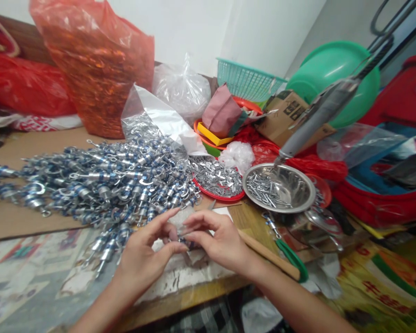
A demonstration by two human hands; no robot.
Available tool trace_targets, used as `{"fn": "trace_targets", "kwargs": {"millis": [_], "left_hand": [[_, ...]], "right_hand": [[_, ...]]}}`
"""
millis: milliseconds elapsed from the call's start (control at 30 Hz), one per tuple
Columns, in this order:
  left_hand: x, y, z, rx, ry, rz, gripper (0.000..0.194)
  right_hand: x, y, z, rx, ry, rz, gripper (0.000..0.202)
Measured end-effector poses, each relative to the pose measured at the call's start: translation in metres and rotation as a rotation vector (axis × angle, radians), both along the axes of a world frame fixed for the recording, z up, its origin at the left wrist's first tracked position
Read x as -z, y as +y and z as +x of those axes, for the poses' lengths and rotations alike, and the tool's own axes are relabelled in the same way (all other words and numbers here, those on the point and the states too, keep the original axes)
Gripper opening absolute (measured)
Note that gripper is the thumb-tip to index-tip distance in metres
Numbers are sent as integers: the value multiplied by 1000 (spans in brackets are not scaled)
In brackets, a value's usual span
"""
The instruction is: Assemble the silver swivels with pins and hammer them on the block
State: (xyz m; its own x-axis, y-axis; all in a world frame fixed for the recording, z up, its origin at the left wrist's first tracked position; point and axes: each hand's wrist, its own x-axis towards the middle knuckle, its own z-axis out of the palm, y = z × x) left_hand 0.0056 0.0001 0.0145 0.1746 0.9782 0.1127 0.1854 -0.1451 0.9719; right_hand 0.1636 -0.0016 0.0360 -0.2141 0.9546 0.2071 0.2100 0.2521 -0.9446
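Note:
My left hand [143,252] and my right hand [217,238] meet over the near edge of the table, fingers curled and thumbs inward. Between the fingertips is a small metal part [182,241] with a bluish tint, mostly hidden and blurred. Just behind it, a grey block [183,215] shows between the hands. White paper [166,282] lies beneath them. To the left spreads a large pile of silver metal hook fittings with blue bands [114,180]. A wooden handle [268,254] lies by my right forearm; the rest of that tool is hidden.
A red tray [225,199] of small metal pieces and a steel bowl [300,203] of metal pins stand behind my right hand. A grey tool on a cord [315,118] slants above the bowl. Behind are an orange bag [100,69], a green basket [246,76] and a carton [287,115].

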Motion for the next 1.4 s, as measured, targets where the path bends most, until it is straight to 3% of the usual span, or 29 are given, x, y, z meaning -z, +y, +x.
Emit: {"fn": "trace_targets", "kwargs": {"millis": [100, 200, 333, 433, 567, 700, 800, 867, 1000, 1100, 1200, 1267, 1333, 1400], "left_hand": [[-5, 0, -1, -10, 64, 32, 33], [-7, -1, -3, 24, 85, 65, 5], [-6, -3, -5, -1, 21, -30, 6], [-7, -4, -6, 57, 58, -64, 8], [-10, -5, -6, 41, 234, 162, 12], [-10, -9, -5, 21, 346, 455, 13], [-12, -11, -5, 46, 355, 512, 15], [-15, -11, -6, 54, 312, 460, 16], [-18, -12, -6, 82, 227, 145, 17], [-16, -14, -4, 21, 70, -99, 13], [-11, -17, 0, -41, -168, -259, 42], [-7, -18, 1, -34, -260, -323, 56], [-5, -18, 1, -3, -304, -369, 58], [-5, -17, 1, 19, -336, -405, 60]], "right_hand": [[0, -5, -1, -26, 69, -28, 24], [4, -12, 1, 2, 8, 45, 23], [16, -19, 12, 58, -260, 421, 34], [21, -21, 22, -35, -451, 728, 18], [16, -19, 26, -128, -612, 971, 17], [9, -18, 23, -112, -613, 1071, 18], [10, -20, 20, -56, -540, 1015, 18], [13, -22, 19, -33, -472, 932, 19], [17, -27, 13, 13, -308, 721, 16], [17, -31, 7, 89, -177, 568, 11], [13, -32, 3, 147, -131, 395, 9], [8, -25, 7, 61, -186, 272, 9], [4, -5, 19, 24, -366, 201, 9], [1, 27, 37, 190, -667, 183, 14]]}}
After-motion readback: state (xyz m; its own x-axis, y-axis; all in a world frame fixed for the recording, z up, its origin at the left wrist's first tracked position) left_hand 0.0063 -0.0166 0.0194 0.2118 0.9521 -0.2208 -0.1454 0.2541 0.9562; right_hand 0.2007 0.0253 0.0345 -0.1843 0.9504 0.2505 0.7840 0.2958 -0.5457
